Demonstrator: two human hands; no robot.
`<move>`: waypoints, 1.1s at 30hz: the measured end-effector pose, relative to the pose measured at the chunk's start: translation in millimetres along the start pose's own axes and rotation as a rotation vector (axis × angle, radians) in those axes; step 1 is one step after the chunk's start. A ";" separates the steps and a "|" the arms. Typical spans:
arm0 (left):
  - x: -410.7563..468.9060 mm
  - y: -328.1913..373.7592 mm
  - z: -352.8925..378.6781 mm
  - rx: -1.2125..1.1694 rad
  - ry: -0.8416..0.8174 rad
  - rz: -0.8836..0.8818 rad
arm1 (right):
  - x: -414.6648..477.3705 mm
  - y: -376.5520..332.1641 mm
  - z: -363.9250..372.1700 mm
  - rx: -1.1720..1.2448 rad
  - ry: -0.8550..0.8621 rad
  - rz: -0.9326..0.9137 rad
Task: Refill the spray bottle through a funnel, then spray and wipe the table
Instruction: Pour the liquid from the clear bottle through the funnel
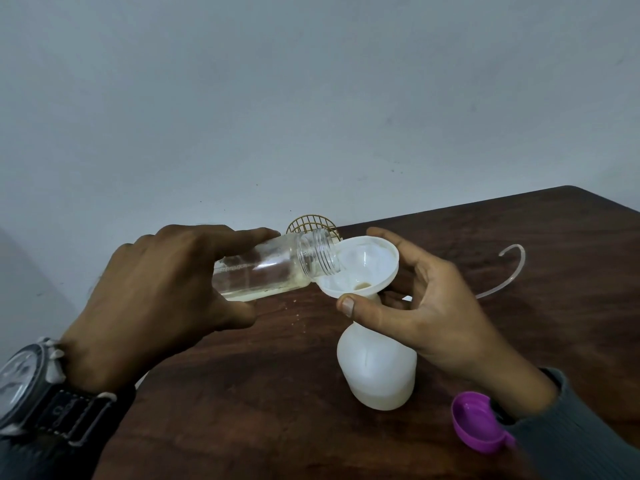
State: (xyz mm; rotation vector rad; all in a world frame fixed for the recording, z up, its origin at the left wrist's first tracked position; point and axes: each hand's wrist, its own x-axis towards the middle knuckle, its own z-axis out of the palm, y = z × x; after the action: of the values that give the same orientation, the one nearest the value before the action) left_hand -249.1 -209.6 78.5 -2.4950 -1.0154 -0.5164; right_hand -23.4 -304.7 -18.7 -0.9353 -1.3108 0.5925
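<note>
A white translucent spray bottle (379, 368) stands upright on the dark wooden table (259, 393), with a white funnel (360, 268) set in its neck. My right hand (426, 306) holds the funnel at its base, thumb in front and fingers curled behind the rim. My left hand (162, 289) grips a clear glass jar (277, 268), tipped almost flat. The jar's threaded mouth lies over the funnel's left rim, and a little pale liquid sits along its lower side. A small pool shows at the funnel's hole.
A purple cap (479, 424) lies on the table by my right sleeve. A clear curved dip tube (509, 268) rests at the right rear. A gold wire object (311, 223) stands behind the jar by the grey wall. The table's left edge runs diagonally under my left wrist.
</note>
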 end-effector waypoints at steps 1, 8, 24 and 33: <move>-0.1 0.1 0.3 0.000 0.001 -0.001 | 0.0 -0.3 0.1 0.002 -0.001 -0.002; 0.1 0.0 -0.1 0.010 -0.006 -0.003 | 0.1 -0.2 -0.1 -0.006 0.014 0.005; -0.1 -0.3 -0.1 0.011 -0.004 -0.008 | 0.1 -1.4 0.4 0.000 0.011 -0.001; -0.4 -0.9 0.1 0.026 -0.002 -0.016 | 0.4 -0.1 0.0 0.014 0.015 0.008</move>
State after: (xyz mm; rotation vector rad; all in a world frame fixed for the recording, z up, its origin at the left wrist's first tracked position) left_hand -250.0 -209.3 78.4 -2.4670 -1.0367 -0.5030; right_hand -23.4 -304.4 -18.4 -0.9328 -1.2884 0.5988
